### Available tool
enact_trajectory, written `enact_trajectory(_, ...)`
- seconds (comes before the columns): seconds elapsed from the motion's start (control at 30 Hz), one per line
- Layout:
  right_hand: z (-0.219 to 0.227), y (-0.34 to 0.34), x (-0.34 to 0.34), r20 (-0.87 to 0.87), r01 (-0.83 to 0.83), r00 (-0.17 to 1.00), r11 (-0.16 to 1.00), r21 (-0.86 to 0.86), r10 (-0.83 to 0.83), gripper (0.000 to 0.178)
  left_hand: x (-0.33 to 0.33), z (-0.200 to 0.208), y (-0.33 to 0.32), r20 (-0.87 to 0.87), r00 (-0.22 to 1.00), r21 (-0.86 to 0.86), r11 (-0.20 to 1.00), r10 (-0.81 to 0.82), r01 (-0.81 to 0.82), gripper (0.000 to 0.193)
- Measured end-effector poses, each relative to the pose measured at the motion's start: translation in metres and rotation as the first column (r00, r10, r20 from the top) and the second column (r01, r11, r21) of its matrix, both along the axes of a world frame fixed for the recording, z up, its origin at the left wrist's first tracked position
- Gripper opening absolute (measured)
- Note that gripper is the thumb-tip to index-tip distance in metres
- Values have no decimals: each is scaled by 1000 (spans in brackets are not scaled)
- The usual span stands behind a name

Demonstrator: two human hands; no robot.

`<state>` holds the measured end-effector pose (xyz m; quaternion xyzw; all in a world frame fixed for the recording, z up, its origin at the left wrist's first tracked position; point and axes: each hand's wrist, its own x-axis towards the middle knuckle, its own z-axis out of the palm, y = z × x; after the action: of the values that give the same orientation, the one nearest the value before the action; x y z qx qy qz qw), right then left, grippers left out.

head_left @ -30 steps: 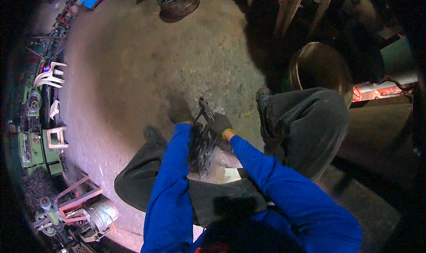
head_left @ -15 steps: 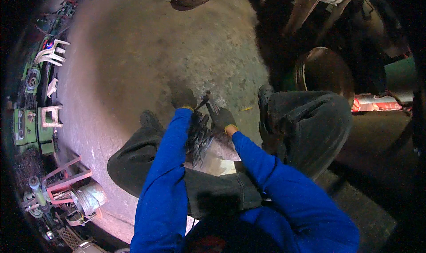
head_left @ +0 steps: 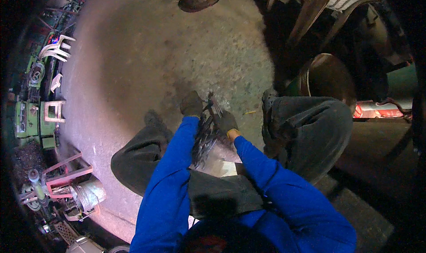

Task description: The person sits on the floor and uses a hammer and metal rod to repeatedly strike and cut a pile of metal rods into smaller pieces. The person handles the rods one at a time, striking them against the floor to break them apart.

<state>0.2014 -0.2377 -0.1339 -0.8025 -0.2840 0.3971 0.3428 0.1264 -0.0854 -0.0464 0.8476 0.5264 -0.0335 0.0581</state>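
Observation:
Both my hands wear dark gloves and work close together above the floor between my legs. My right hand [head_left: 227,122] is closed around a few thin metal rods [head_left: 217,107], whose tips point away from me. Just left of it, my left hand [head_left: 191,104] is curled; what its fingers hold is hidden. Between the two hands stands a small dark metal piece [head_left: 209,103], too dim to name. Under and nearer than the hands lies a loose heap of thin, dark metal strips [head_left: 203,142], partly covered by my left sleeve.
A round metal tub [head_left: 199,3] stands at the far edge. To the right, a large open drum [head_left: 328,77] lies beyond my right knee, with a chair [head_left: 350,0] behind it. White plastic stools [head_left: 54,112] and green machinery [head_left: 26,120] line the left. A yellow stick [head_left: 250,112] lies on the floor.
The view has shifted slightly, so the scene sits a little lower and to the right. My hands keep nearly the same place relative to the heap; the right hand still holds the rods.

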Motion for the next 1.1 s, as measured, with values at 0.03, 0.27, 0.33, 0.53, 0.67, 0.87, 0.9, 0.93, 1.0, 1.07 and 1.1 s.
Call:
enact_trajectory(0.03, 22, 8, -7, -19, 50, 999, 997, 61, -49, 54, -14, -5, 6, -30, 1000, 2, 1000, 3, -3, 25)
enact_trajectory(0.27, 41, 13, 0, -31, 42, 999, 968, 249, -35, 57, -27, -11, -13, 103, 992, 29, 997, -77, 74, 21)
enact_trajectory(0.33, 36, 16, 1, 36, -56, 998, 998, 17, 55, 56, -34, -10, -9, 100, 988, -23, 992, -120, 123, 21)
enact_trajectory(0.53, 42, 23, 3, 49, 68, 996, 980, 185, -79, 58, -41, -12, -17, 163, 970, -40, 981, -181, 190, 17)
enact_trajectory(0.67, 21, 6, 9, 86, -167, 982, 986, -5, 167, 58, -49, -14, -13, 214, 927, 2, 949, -309, 316, 15)
enact_trajectory(0.87, 44, 13, 12, 73, -57, 995, 988, -144, 68, 54, -72, -9, -5, 78, 953, -88, 950, -294, 300, 20)
enact_trajectory(0.9, 34, 21, 14, 55, -23, 998, 986, -163, 33, 52, -76, -7, -5, 145, 976, -117, 976, -166, 183, 22)
enact_trajectory(0.93, 1, 23, 29, 172, -16, 984, 990, -143, 41, 46, -62, 1, -5, 228, 972, -152, 984, -55, 91, 23)
enact_trajectory(1.0, -57, 19, 60, 364, -99, 922, 989, -114, 135, 43, -55, -2, 4, 335, 941, -205, 979, 55, 16, 25)
enact_trajectory(1.07, -73, 25, 72, 511, -289, 809, 954, -83, 290, 47, -94, -17, 36, 374, 925, -194, 981, 63, 11, 27)
enact_trajectory(1.1, -67, 24, 67, 515, -389, 760, 912, -130, 397, 44, -117, -22, 36, 231, 970, -251, 968, 80, -20, 28)
